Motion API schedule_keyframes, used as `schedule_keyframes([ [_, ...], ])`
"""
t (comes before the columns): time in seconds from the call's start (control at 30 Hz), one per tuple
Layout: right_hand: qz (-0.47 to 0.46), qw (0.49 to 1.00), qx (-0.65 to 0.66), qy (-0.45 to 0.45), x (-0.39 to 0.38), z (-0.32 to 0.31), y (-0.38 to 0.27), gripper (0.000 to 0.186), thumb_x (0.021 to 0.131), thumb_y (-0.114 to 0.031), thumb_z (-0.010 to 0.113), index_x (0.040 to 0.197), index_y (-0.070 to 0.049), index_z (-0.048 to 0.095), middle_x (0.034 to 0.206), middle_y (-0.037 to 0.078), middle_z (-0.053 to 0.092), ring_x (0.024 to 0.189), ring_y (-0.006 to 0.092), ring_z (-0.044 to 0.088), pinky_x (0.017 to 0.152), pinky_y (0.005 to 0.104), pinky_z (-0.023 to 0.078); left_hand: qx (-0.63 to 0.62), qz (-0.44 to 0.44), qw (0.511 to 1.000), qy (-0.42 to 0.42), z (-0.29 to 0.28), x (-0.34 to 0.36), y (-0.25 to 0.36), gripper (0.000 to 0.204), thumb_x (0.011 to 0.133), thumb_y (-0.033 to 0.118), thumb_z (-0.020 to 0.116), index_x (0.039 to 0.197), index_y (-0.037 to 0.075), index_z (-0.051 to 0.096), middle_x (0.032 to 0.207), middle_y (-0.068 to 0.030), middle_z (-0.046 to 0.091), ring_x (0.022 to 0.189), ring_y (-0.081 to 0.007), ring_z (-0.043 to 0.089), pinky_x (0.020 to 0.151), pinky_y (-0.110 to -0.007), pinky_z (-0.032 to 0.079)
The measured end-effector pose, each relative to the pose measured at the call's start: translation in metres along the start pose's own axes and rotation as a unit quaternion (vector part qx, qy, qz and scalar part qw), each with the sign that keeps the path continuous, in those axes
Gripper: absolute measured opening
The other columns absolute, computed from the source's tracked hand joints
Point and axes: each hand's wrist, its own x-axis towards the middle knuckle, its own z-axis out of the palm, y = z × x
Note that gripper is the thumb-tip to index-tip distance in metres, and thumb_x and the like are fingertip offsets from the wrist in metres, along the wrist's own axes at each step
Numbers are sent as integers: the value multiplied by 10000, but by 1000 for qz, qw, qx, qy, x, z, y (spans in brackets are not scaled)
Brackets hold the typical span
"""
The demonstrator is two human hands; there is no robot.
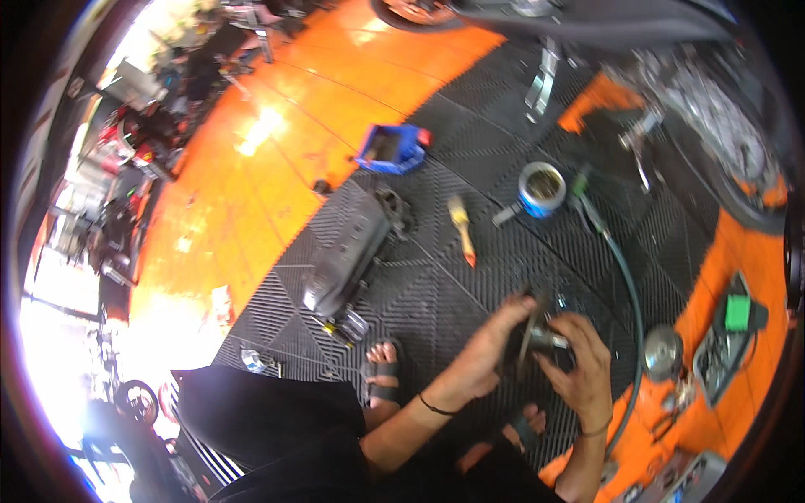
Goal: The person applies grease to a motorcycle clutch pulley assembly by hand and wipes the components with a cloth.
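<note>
Above the black ribbed mat (419, 293), my two hands hold a dark round metal part with a flat disc and a shiny central hub (549, 339). My left hand (490, 339) grips the disc's edge from the left, thumb near the top. On the other side, my right hand (583, 360) has its fingers curled round the hub. The part is tilted edge-on, so its face cannot be made out. Ahead of my hands lie a paintbrush (462, 230) with a yellow and red handle and a blue-and-white tin (542, 191) with dark contents.
A long black engine cover (348, 256) lies left. Beyond it stands a blue bin (391, 149). A green-grey air hose (631, 293) curves along the right, near a round metal bowl (662, 352) and a grey tray (728, 348). A motorcycle wheel (746, 197) stands far right.
</note>
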Motion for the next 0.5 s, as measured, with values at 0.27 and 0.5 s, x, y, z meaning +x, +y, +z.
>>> schedule_keyframes([
  [0.27, -40, 995, -81, -37, -3, 4, 13, 555, 650, -67, 883, 1152, -49, 646, 1086, 160, 663, 918, 324, 721, 706, 394, 623, 118, -21, 989, -82, -33, 24, -12, 1035, 968, 606, 568, 1609, -57, 98, 1616, -273, 260, 1542, -340, 203, 1225, -457, 260],
  [0.5, -58, 993, -91, -39, -7, -2, 9, 518, 690, -107, 871, 1167, -60, 674, 1101, 138, 665, 891, 306, 725, 707, 389, 618, 186, -25, 976, -106, -33, 20, -8, 980, 961, 476, 672, 1620, -3, 128, 1504, -218, 399, 1413, -310, 413, 1138, -414, 404],
])
